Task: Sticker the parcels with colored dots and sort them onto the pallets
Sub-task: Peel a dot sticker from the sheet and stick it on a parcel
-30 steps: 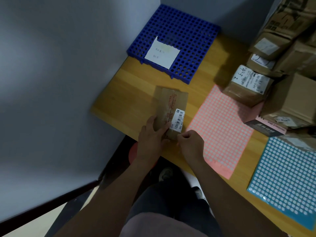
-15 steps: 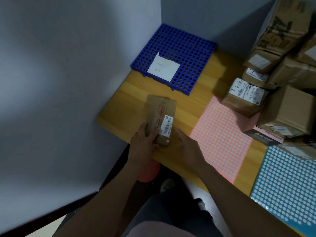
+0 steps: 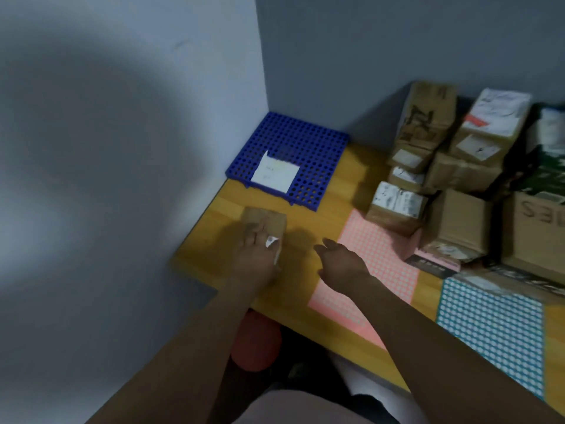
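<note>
The parcel (image 3: 270,220) lies on the counter (image 3: 333,191) just near of the blue pallet (image 3: 305,142), under the left hand (image 3: 255,258); blur hides whether its fingers grip. The right hand (image 3: 342,261) hovers, fingers released, at the pink sticker sheet's (image 3: 385,255) left edge.

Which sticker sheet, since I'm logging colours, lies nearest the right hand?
The pink sheet: the right hand hovers at its left edge; the teal sheet lies farther right.

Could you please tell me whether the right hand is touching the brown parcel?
Apart. The head view shows a strip of bare table between the open right hand and the brown parcel, which lies under the left hand.
</note>
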